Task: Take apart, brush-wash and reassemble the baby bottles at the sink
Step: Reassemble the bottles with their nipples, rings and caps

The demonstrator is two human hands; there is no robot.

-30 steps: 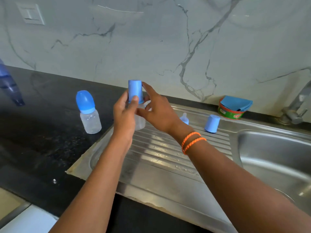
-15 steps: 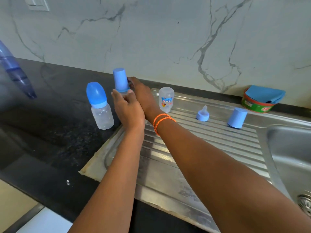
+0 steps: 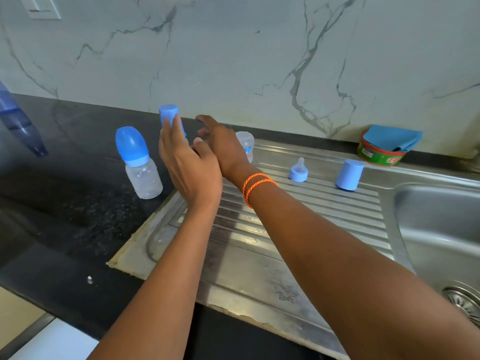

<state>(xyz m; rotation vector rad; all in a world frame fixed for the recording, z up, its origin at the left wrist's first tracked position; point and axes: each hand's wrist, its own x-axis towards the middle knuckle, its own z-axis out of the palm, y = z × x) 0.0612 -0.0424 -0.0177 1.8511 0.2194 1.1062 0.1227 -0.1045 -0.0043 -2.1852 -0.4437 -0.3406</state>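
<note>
The left hand (image 3: pixel 191 167) rests straight fingers against a bottle with a blue cylindrical cap (image 3: pixel 170 118), whose clear body it mostly hides, at the black stone counter's (image 3: pixel 65 216) edge. The right hand (image 3: pixel 220 146) hovers beside it, fingers spread, holding nothing. A clear baby bottle with a rounded blue cap (image 3: pixel 137 162) stands left. On the steel drainboard (image 3: pixel 259 255) sit an uncapped printed bottle (image 3: pixel 246 144), a blue-ringed teat (image 3: pixel 298 171), another blue cap (image 3: pixel 349 175); behind, a green tub holding blue cloth (image 3: pixel 384 149).
</note>
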